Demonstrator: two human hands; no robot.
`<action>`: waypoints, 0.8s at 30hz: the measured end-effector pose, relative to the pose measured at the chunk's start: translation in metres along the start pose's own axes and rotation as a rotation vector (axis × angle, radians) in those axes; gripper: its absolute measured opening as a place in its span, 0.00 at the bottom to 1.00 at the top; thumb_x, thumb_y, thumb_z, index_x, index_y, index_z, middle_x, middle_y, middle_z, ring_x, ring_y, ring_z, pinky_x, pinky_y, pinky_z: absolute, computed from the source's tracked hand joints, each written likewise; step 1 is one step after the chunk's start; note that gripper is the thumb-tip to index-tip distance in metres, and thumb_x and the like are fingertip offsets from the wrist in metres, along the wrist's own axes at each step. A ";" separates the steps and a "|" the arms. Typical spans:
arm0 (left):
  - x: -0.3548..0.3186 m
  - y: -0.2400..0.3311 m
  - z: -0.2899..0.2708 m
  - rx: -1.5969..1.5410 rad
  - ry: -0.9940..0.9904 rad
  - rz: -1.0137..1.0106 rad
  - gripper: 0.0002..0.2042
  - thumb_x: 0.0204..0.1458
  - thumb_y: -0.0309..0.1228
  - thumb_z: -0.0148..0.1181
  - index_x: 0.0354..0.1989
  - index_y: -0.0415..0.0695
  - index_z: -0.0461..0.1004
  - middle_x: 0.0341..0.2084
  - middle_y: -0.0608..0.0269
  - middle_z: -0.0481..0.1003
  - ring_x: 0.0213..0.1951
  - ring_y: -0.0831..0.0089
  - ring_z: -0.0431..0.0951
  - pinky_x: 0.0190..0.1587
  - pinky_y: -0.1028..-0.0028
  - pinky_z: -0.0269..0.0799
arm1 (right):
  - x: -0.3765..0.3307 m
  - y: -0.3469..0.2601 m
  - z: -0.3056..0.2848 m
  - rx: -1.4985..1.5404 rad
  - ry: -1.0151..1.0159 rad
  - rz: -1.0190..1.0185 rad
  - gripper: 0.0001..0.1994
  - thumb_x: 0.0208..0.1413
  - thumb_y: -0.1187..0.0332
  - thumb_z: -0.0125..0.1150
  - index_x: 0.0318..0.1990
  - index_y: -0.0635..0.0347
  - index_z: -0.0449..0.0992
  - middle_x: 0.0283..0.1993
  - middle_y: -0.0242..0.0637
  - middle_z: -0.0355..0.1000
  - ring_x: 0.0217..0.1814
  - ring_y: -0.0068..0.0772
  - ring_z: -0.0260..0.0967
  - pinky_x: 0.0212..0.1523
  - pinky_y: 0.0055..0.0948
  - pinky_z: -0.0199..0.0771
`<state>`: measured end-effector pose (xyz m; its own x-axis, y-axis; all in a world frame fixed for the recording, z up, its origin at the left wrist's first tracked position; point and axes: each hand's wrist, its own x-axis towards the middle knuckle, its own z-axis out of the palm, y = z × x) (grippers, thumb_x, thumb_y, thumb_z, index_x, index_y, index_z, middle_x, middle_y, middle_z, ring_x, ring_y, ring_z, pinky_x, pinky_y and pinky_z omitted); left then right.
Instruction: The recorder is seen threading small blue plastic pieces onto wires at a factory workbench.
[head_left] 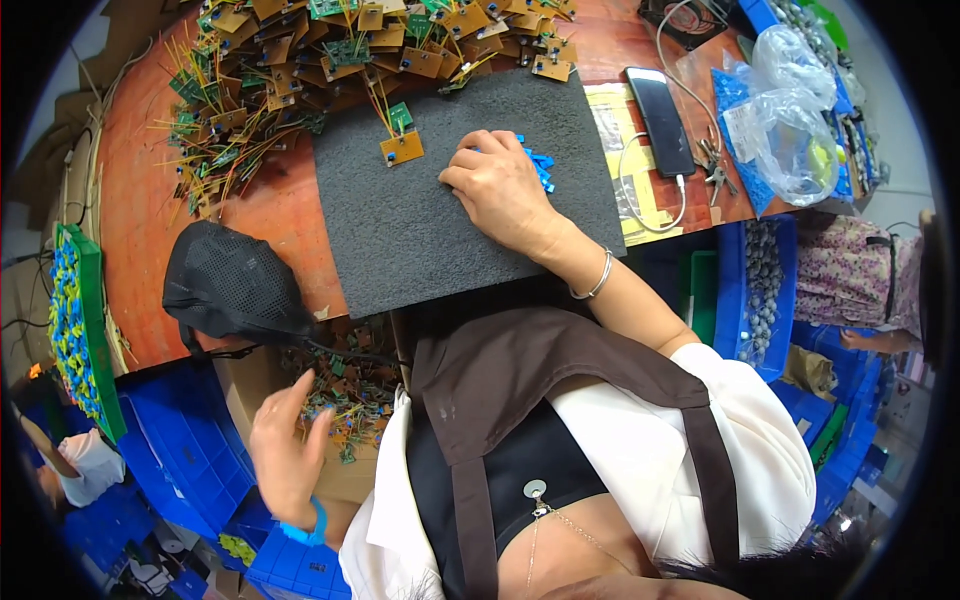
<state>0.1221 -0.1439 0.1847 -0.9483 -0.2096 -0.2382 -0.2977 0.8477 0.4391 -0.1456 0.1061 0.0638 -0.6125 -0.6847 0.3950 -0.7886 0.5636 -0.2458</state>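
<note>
Head: blue pieces (541,162) beside right fingers (482,143)

No legible text or numbers.

Reddish table (135,300), pretty packed tbh: dark grey mat (400,235) under right hand (500,190), messy heap of circuit boards (290,72) beyond it, black cap (235,285) past left hand (287,450), keys (717,176) right of right hand.
</note>
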 end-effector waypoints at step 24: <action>0.157 0.058 0.119 -0.143 0.731 0.274 0.09 0.51 0.16 0.60 0.41 0.37 0.77 0.43 0.51 0.78 0.35 0.58 0.79 0.40 0.63 0.76 | -0.019 -0.010 -0.004 0.276 0.155 0.071 0.08 0.43 0.73 0.72 0.34 0.54 0.81 0.34 0.28 0.77 0.46 0.34 0.73 0.50 0.36 0.64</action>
<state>-0.0310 -0.0693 0.0700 -0.8067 -0.3116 0.5022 -0.0073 0.8549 0.5187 -0.1260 0.1149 0.0621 -0.6679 -0.5573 0.4932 -0.7419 0.4463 -0.5003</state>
